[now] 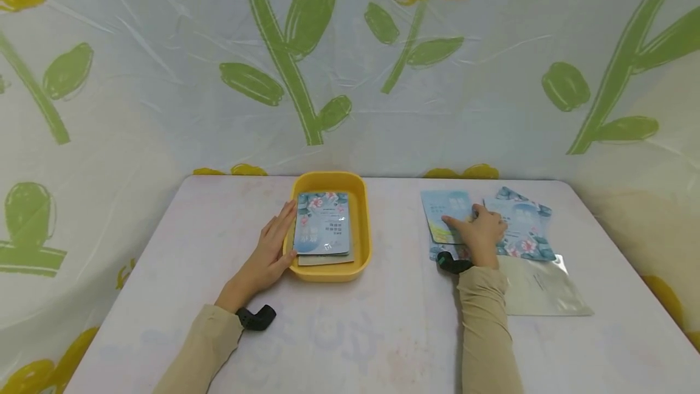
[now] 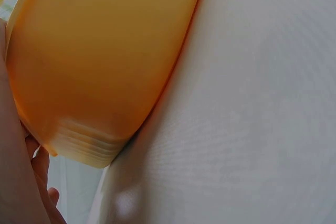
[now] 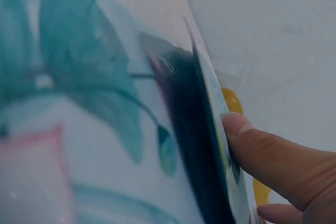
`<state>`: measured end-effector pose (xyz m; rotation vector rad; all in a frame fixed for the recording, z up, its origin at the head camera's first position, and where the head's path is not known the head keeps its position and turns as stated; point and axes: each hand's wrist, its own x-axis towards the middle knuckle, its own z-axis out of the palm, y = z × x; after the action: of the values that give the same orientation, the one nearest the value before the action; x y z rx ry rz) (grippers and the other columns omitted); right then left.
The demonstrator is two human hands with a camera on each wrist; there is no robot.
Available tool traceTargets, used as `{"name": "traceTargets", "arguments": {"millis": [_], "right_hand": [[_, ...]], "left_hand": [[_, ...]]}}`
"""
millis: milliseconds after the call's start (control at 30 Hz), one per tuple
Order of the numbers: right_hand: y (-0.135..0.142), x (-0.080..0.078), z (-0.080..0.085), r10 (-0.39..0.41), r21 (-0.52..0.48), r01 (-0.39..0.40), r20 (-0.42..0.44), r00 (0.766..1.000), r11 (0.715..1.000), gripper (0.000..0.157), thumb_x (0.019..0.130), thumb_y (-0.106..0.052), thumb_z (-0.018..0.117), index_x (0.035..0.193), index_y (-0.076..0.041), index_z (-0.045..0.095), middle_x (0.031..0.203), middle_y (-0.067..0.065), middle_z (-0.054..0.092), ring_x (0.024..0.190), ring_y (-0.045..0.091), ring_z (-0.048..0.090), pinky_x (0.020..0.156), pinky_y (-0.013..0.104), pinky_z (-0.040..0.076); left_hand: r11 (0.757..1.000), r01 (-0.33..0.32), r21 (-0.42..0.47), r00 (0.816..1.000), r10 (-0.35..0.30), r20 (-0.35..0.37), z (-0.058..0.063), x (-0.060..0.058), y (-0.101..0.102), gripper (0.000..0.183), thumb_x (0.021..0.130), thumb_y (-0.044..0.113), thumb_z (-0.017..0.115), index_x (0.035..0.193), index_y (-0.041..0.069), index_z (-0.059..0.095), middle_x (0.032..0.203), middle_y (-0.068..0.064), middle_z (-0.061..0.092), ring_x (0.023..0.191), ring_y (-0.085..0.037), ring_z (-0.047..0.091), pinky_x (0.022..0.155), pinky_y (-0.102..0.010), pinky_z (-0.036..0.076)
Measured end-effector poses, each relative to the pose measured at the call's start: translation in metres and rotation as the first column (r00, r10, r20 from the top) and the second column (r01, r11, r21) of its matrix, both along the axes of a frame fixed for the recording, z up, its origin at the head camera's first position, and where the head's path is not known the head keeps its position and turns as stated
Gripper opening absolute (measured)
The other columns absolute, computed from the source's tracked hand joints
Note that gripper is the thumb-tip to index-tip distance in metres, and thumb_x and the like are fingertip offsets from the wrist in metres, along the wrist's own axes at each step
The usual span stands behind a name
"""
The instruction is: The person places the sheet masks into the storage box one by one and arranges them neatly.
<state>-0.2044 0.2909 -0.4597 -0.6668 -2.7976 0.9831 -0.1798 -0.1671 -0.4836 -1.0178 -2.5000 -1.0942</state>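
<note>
My left hand (image 1: 271, 247) rests along the left side of a yellow plastic tray (image 1: 361, 260), its extended fingers and thumb touching the rim. Inside the tray lies a small stack of flat packets, a blue floral packet (image 1: 322, 224) on top. With thumb and fingers, my right hand (image 1: 481, 233) pinches a light-blue packet (image 1: 445, 211) with a yellow-green lower band. In the right wrist view the thumb (image 3: 273, 156) presses on that packet near its edge, beside a floral packet (image 3: 94, 103). The left wrist view shows the tray's side wall (image 2: 110, 51) close up.
Overlapping blue floral packets (image 1: 527, 230) lie to the right of my right hand. Below them is a pale, glossy flat pouch (image 1: 547, 290). Another floral packet (image 1: 437, 251) shows under the pinched one. A flower-printed curtain (image 1: 350, 65) hangs behind the white table (image 1: 328, 333).
</note>
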Motion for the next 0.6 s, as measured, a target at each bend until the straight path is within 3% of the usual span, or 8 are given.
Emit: {"name": "traceTargets", "arguments": {"millis": [367, 600], "right_hand": [[-0.0035, -0.0002, 0.003, -0.07, -0.029, 0.071, 0.027, 0.997, 0.997, 0.096, 0.081, -0.041, 0.079, 0.15, 0.007, 0.033, 0.144, 0.045, 0.024, 0.132, 0.062, 0.014, 0.108, 0.069, 0.013], [-0.0057, 0.0031, 0.005, -0.068, -0.039, 0.066, -0.065, 0.996, 0.997, 0.085, 0.082, -0.032, 0.079, 0.144, 0.011, 0.04, 0.139, 0.038, 0.041, 0.13, 0.055, 0.03, 0.109, 0.063, 0.019]], "left_hand": [[1.0, 0.004, 0.002, 1.0, -0.004, 0.019, -0.0008, -0.0015, -0.0002, 0.078, 0.091, 0.024, 0.049, 0.158, 0.003, 0.016, 0.167, -0.008, 0.008, 0.152, -0.026, 0.005, 0.117, -0.056, 0.004], [1.0, 0.001, 0.002, 1.0, -0.001, 0.012, -0.0025, -0.0008, -0.0016, 0.078, 0.091, 0.026, 0.049, 0.158, 0.001, 0.017, 0.166, -0.01, 0.009, 0.152, -0.029, 0.006, 0.116, -0.059, 0.005]]}}
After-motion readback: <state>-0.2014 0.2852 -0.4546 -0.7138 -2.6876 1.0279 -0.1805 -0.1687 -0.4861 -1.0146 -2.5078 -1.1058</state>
